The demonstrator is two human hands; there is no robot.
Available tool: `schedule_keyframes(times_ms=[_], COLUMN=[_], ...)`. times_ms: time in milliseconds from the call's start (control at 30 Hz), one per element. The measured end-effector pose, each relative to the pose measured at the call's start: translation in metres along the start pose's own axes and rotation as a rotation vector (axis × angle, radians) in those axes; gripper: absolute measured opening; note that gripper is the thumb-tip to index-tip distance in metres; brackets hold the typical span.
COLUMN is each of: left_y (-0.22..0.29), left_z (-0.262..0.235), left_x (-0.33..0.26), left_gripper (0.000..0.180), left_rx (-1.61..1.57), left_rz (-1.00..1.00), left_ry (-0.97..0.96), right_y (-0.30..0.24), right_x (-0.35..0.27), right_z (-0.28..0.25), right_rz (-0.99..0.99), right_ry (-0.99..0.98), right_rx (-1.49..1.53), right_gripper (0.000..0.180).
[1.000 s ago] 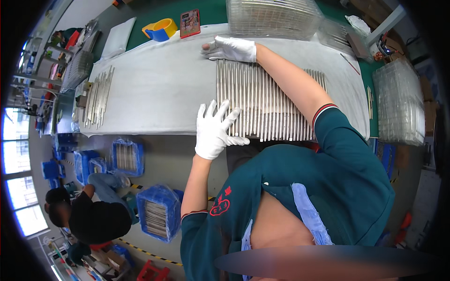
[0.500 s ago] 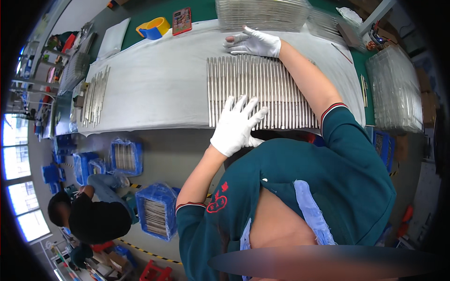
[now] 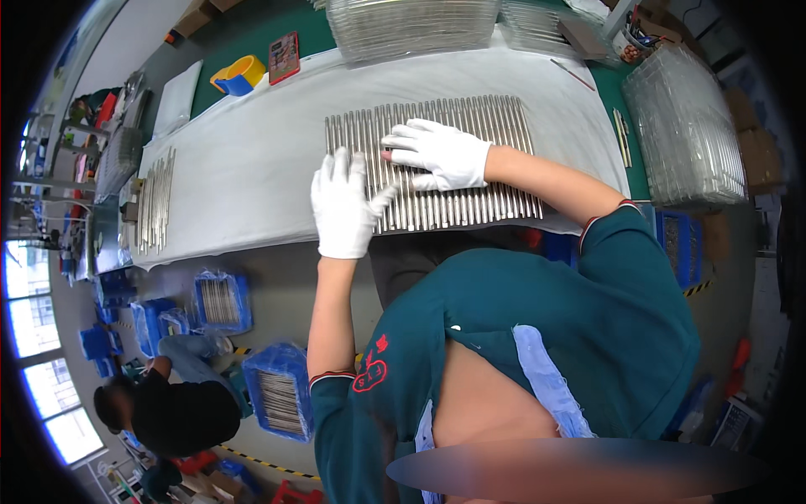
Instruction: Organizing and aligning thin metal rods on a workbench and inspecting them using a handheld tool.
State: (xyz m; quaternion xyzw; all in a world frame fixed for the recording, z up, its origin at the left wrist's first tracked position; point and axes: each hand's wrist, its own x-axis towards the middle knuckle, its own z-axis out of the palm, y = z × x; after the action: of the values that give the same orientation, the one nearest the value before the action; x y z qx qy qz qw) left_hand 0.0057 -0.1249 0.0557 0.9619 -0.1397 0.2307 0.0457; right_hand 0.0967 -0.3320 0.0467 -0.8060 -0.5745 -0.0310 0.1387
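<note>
A row of slim metal rods (image 3: pixel 470 202) lies side by side on the white cloth (image 3: pixel 243 168) covering the table. My left hand (image 3: pixel 342 206), in a white glove, rests at the row's left end, its fingers stretched out over the leftmost rods. My right hand (image 3: pixel 441 155), gloved the same way, lies flat across the middle of the row with fingers extended. One or two bare fingertips show at the right glove. Neither hand grips a rod. Parts of the rods beneath both hands are hidden.
A smaller group of rods (image 3: pixel 155 202) lies at the table's left end. Clear plastic trays (image 3: pixel 411 29) are stacked at the back, more (image 3: pixel 684 126) at the right. A tape roll (image 3: pixel 239 76) and a phone (image 3: pixel 284 57) lie behind. Blue crates (image 3: pixel 279 391) and another person (image 3: pixel 185 412) are at lower left.
My right hand has come from the rods' far ends down onto the middle of the row. My left hand has shifted to the row's left edge. The whole view has shifted slightly.
</note>
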Motion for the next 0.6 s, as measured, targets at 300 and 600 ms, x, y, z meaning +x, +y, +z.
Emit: schedule_keyframes(times_ms=[300,600], left_y=[0.001,0.012], left_z=[0.012,0.014], left_x=[0.009,0.009], left_gripper=[0.059,0.061], left_rx=[0.08,-0.015], left_rz=[-0.469,-0.43], left_ry=[-0.147,-0.139], right_y=[0.002,0.008], right_x=[-0.099,-0.093], right_z=[-0.028,-0.034], right_rz=[0.08,-0.025], right_ry=[-0.101,-0.113], right_rx=[-0.062,-0.011], right_gripper=[0.061,0.064])
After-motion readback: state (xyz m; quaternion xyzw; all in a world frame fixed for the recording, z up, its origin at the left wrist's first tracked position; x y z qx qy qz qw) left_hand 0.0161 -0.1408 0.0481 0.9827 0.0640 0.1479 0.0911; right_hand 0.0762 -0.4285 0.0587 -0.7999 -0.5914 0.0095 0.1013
